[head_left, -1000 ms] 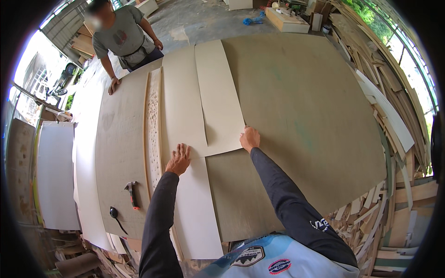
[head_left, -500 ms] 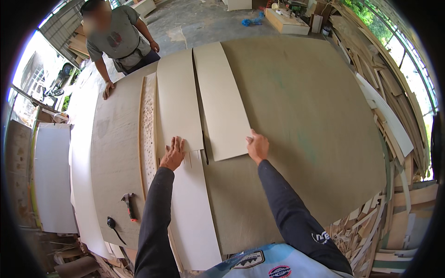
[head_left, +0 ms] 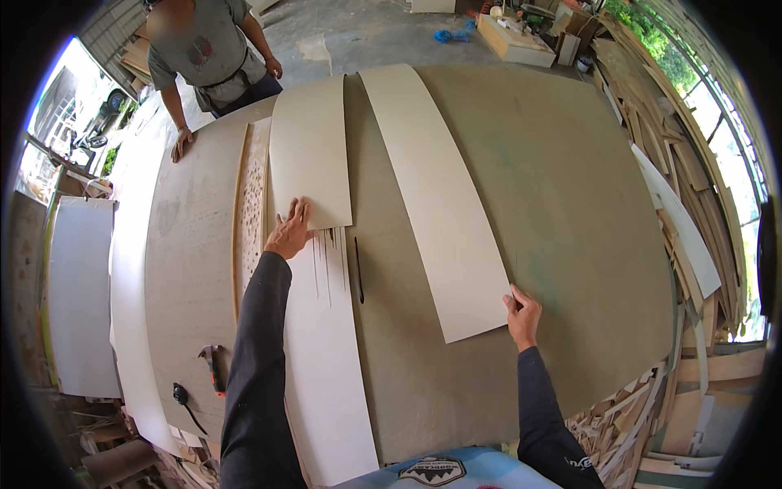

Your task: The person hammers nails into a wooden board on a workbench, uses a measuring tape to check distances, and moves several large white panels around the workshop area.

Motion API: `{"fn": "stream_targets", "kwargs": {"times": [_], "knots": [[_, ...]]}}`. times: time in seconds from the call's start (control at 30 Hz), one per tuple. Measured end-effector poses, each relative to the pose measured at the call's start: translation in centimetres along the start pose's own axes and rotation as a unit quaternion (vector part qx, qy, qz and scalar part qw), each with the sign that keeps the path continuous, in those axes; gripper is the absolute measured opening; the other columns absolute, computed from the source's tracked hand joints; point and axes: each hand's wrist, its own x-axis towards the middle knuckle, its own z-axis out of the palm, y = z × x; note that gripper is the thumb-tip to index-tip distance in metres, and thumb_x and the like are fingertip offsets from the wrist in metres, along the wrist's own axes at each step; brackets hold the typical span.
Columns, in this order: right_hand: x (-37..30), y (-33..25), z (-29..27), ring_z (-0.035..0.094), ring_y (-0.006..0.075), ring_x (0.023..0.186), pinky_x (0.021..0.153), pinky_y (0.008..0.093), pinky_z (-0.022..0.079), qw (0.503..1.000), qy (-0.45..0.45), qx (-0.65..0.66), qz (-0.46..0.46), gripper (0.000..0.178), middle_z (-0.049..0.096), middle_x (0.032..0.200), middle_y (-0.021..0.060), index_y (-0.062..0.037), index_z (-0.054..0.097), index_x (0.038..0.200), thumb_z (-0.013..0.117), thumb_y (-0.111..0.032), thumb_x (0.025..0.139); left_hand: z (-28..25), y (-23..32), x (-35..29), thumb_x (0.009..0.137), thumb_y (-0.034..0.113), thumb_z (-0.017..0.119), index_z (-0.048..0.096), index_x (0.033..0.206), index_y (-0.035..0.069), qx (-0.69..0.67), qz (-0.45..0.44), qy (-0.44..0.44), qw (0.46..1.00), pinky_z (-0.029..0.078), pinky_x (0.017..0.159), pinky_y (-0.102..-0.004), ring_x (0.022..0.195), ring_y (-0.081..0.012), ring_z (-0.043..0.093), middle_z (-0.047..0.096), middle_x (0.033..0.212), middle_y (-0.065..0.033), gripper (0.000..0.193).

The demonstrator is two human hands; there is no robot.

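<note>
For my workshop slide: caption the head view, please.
Right hand holds one cream strip; left hand rests on a cream sheet.

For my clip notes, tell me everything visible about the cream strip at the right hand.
The cream strip is a long, thin, plain sheet, smooth-looking, perhaps laminate. It extends away from the wearer over the brown panel, its near end angled rightward. A gap, widening toward the wearer, separates it from the cream sheet to its left. The right hand pinches its near right corner; whether that end is lifted is unclear.

Blue shirt [head_left: 509, 466] partly beyond lower edge
</note>
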Motion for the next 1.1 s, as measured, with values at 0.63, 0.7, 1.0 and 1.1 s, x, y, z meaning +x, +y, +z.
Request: {"fn": "stream_targets", "kwargs": {"times": [0.63,0.7,1.0,1.1], "knots": [[0.9,0.3,-0.7,0.049,0.0172,0.055,0.056,0.0309,0.044,0.998,-0.048,0.029,0.040,0.032,0.057,0.066,0.0143,0.0040,0.067,0.110,0.074,-0.008,0.082,-6.0,-0.2,4.2,0.091,0.009,0.049,0.048,0.132,-0.004,0.084,-0.048,0.274,0.957,0.050,0.062,-0.0417,0.064,-0.0328,0.062,0.062,0.070,-0.0183,0.043],[0.7,1.0,-0.9,0.049,0.0182,0.055,0.057,0.0313,0.044,0.997,-0.047,0.043,0.051,0.032,0.056,0.065,0.0139,0.0040,0.067,0.110,0.074,-0.008,0.081,-11.3,0.0,3.7,0.091,0.010,0.049,0.062,0.113,-0.002,0.214,-0.071,0.300,0.927,0.049,0.069,-0.0398,0.079,-0.0281,0.064,0.066,0.085,-0.0181,0.028],[-2.1,4.4,-3.2,0.049,0.0152,0.057,0.057,0.0307,0.044,0.999,0.000,0.032,0.027,0.028,0.056,0.064,0.0099,0.0050,0.068,0.105,0.072,-0.007,0.080,-20.9,-12.8,-10.8,0.076,-0.004,0.055,0.056,0.127,0.000,0.250,-0.109,0.273,0.923,0.049,0.092,-0.0440,0.106,-0.0337,0.061,0.063,0.118,-0.0173,0.050],[-4.6,8.0,-6.2,0.052,0.0185,0.057,0.058,0.0331,0.044,0.998,0.026,0.006,0.054,0.024,0.057,0.064,0.0117,0.0043,0.069,0.100,0.071,-0.008,0.079,-20.1,-12.3,-18.5,0.083,-0.002,0.051,0.053,0.129,-0.001,0.194,-0.175,0.169,0.950,0.050,0.092,-0.0433,0.111,-0.0362,0.059,0.060,0.123,-0.0205,0.047]]}}
